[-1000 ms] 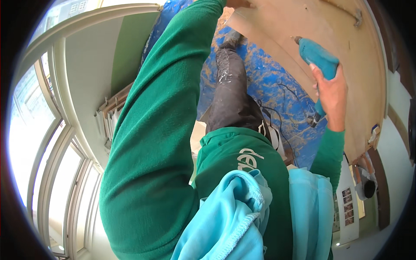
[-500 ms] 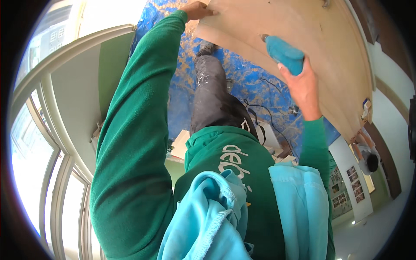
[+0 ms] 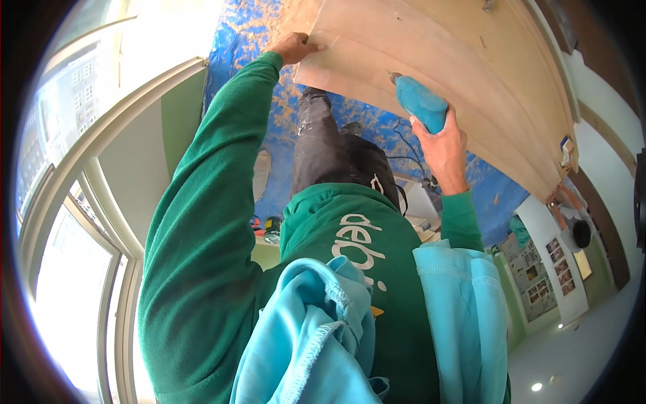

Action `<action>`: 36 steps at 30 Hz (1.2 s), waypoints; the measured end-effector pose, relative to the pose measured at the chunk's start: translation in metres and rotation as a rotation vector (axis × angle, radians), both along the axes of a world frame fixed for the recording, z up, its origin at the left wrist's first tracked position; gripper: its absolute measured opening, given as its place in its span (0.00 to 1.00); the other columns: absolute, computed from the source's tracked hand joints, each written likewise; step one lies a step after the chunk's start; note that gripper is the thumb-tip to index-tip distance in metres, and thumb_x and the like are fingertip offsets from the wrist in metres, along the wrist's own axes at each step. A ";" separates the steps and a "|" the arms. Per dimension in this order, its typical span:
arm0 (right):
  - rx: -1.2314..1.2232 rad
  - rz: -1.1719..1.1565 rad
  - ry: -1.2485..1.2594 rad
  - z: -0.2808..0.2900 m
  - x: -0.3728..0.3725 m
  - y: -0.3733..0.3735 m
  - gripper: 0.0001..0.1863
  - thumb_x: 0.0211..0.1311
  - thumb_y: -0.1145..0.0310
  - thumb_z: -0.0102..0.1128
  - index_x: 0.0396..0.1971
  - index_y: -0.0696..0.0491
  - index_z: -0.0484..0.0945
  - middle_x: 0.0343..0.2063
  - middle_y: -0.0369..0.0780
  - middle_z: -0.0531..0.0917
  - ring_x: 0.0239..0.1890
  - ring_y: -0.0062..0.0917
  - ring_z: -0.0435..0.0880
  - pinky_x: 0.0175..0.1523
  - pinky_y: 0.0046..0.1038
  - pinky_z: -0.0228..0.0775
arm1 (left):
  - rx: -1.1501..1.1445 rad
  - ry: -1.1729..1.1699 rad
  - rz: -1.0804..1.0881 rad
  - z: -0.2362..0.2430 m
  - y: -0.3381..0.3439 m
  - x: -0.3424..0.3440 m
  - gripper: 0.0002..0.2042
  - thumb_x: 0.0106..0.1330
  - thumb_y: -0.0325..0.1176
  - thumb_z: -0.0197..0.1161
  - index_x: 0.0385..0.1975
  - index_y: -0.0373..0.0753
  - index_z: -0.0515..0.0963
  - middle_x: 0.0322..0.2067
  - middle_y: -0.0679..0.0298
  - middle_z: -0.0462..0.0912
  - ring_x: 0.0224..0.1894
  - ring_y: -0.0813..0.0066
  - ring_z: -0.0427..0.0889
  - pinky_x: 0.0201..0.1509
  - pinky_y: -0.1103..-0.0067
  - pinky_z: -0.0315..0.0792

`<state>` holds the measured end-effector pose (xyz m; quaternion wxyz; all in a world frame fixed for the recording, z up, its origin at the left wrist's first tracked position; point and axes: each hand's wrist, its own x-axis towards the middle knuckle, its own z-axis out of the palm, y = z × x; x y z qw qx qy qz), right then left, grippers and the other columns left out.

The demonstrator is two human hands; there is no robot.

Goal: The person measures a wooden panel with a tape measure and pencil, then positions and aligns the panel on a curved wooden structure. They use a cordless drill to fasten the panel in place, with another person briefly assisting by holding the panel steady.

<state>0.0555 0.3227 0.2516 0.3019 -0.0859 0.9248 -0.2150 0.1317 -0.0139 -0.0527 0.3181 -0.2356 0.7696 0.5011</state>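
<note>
A large thin light-brown wooden board (image 3: 464,81) spans the upper right, its nearest corner at the upper middle. My left hand (image 3: 294,48) grips the board's left edge near that corner, fingertips over its top face. A teal power drill (image 3: 420,101) is wrapped in my right hand (image 3: 444,149), over the near part of the board. The drill's chuck points up and left toward the board. Whether its bit touches the surface, I cannot tell.
A blue sheet (image 3: 269,161) strewn with sawdust covers the floor, with a dark cable (image 3: 407,138) on it. Window frames (image 3: 101,135) line the left. At the far right another person (image 3: 575,225) is by the board's end. Light blue cloth (image 3: 309,330) hangs over my chest.
My right hand and the drill have shifted left along the board. In the picture my left hand sits slightly lower and further left, still on the board's edge.
</note>
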 end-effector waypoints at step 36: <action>-0.007 -0.010 0.019 0.011 -0.006 -0.011 0.32 0.62 0.62 0.75 0.62 0.56 0.72 0.36 0.52 0.90 0.37 0.46 0.91 0.44 0.42 0.80 | 0.013 -0.036 0.023 0.006 0.002 -0.002 0.33 0.66 0.58 0.72 0.57 0.32 0.83 0.47 0.54 0.89 0.48 0.67 0.86 0.53 0.70 0.80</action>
